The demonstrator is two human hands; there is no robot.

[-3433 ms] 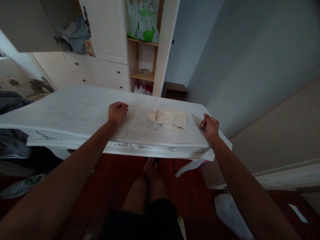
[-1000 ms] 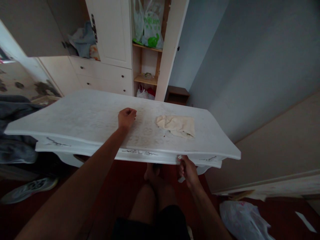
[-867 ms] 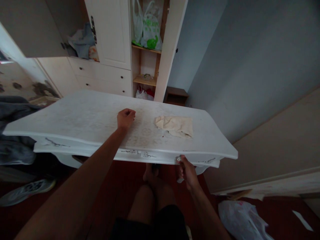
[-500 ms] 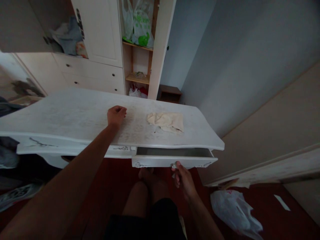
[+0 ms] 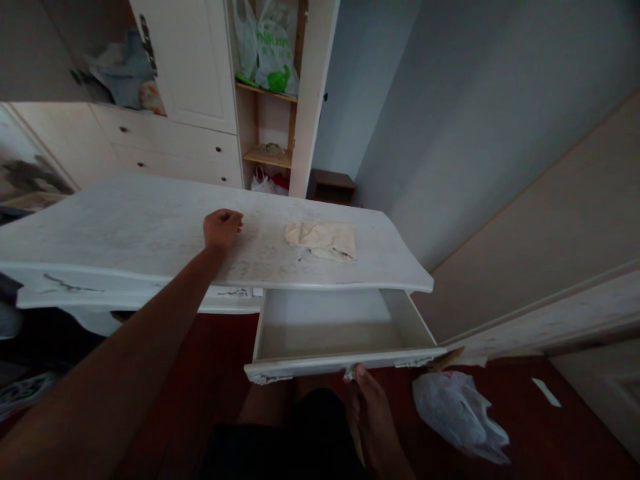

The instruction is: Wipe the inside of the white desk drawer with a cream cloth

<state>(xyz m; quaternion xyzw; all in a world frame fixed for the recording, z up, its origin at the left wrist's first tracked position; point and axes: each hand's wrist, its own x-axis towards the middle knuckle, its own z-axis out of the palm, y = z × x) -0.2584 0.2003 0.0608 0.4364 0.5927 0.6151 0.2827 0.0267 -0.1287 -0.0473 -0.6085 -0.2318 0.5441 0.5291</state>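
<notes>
My left hand [image 5: 223, 227] rests on the white desk [image 5: 150, 233], its fingers curled in; whether anything is inside them is hidden. At the front of the desk, a white drawer [image 5: 330, 340] is pulled well out, and its bare inside shows. My right hand [image 5: 369, 400] grips the small knob [image 5: 349, 373] on the drawer front between thumb and fingers. A crumpled cream cloth [image 5: 323, 239] lies on the desktop, to the right of my left hand and behind the drawer.
Behind the desk stands a white wardrobe [image 5: 197, 73] with an open door and plastic bags [image 5: 275, 57] on a shelf. A white plastic bag [image 5: 457, 413] lies on the red floor at the right. My legs are below the drawer.
The drawer has come much further out toward me, with my right hand moving along at its knob. My left hand stays on the desktop. The view has shifted slightly.
</notes>
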